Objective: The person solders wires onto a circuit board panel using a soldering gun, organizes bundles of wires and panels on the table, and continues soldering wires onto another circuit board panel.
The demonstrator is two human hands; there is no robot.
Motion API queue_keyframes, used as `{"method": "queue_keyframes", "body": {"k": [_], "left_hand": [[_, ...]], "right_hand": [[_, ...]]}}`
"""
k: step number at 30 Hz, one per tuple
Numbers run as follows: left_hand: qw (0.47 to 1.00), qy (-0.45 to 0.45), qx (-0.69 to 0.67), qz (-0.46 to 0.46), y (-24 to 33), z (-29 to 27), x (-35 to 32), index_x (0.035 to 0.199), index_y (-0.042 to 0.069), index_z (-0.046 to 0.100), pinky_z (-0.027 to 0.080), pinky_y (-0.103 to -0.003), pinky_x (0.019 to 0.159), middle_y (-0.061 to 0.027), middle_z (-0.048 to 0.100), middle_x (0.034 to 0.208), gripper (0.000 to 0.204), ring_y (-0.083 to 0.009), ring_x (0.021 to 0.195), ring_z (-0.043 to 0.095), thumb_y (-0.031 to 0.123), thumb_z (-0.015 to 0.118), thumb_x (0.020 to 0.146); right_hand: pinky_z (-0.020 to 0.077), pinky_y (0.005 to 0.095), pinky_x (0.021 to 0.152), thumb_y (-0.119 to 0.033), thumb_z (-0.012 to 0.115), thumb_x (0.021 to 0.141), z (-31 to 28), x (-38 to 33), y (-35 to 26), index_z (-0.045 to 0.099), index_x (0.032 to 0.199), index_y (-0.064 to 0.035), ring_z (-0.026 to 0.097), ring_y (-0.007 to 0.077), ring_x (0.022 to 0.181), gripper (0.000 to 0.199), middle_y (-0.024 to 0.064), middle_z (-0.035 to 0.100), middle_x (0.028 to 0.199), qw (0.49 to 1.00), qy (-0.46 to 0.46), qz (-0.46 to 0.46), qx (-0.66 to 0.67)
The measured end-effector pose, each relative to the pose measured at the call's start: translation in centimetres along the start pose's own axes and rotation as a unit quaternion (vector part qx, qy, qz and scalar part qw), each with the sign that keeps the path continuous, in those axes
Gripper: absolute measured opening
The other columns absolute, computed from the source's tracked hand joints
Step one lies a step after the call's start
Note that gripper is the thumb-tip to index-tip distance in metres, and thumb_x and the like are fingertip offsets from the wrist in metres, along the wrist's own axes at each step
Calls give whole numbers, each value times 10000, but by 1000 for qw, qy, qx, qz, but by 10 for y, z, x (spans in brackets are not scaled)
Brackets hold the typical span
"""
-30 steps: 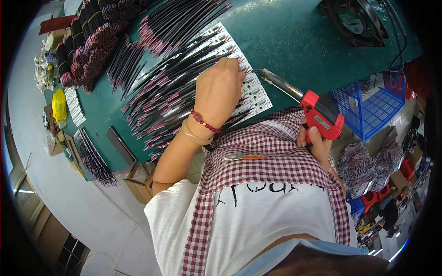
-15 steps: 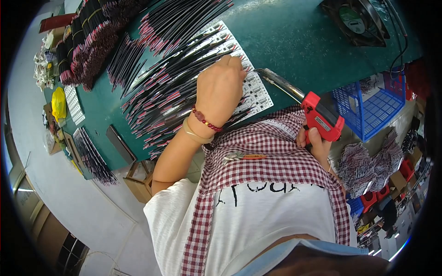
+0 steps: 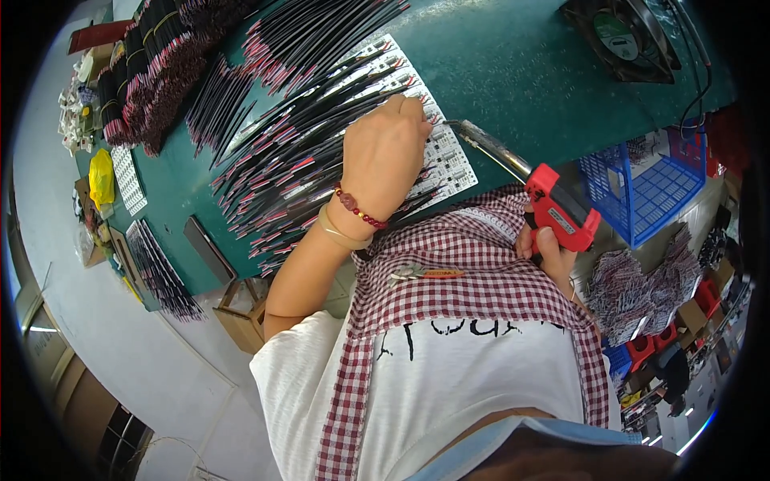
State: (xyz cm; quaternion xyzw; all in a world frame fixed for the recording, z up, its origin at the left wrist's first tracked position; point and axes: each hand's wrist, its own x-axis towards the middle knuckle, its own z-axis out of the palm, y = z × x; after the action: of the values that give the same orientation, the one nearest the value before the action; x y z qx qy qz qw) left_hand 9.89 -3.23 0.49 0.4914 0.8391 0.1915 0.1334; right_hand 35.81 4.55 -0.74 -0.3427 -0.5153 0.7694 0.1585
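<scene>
My left hand [image 3: 387,148], with a beaded bracelet and a bangle at the wrist, is closed over the white circuit board sheet [image 3: 454,167]. Its fingertips are hidden, so what they pinch cannot be made out. Black wires [image 3: 297,152] with red and white ends lie across the sheet and spread leftward from under this hand. My right hand [image 3: 552,253] grips a red and black soldering gun [image 3: 561,210] by its handle. The gun's metal barrel slants up and left, and its thin tip is at the board's right edge, close to my left fingertips.
Bundled wires [image 3: 148,76] are heaped at the far left of the green table [image 3: 513,88]. A black fan [image 3: 622,36] sits at the far right, above a blue crate [image 3: 642,188]. A yellow bag [image 3: 102,178] and a dark flat bar [image 3: 210,250] are on the left side.
</scene>
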Motion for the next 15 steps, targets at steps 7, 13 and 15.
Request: {"method": "queue_keyframes", "body": {"k": [7, 13, 15], "left_hand": [[1000, -2, -1, 1, 0, 1, 0, 767, 35, 571, 460, -388, 573, -107, 590, 749, 108, -304, 652, 587, 129, 619, 786], [1000, 1, 9, 3, 1, 1, -1, 769, 36, 568, 460, -388, 571, -108, 589, 754, 108, -301, 658, 588, 130, 617, 787], [1000, 10, 10, 7, 1, 2, -1, 769, 38, 567, 460, -387, 570, -106, 584, 748, 107, -300, 654, 586, 131, 618, 787]], "right_hand": [[372, 228, 500, -214, 506, 923, -2, -3, 4, 466, 1167, 52, 466, 99, 540, 364, 73, 530, 641, 1000, 15, 8, 3], [380, 241, 501, -274, 506, 923, 3, -1, -5, 450, 1180, 56, 460, 109, 531, 422, 66, 506, 616, 998, 16, -51, 38], [387, 250, 502, -281, 505, 922, 4, 0, -8, 443, 1183, 58, 449, 111, 520, 432, 66, 492, 599, 998, 32, -44, 29]]}}
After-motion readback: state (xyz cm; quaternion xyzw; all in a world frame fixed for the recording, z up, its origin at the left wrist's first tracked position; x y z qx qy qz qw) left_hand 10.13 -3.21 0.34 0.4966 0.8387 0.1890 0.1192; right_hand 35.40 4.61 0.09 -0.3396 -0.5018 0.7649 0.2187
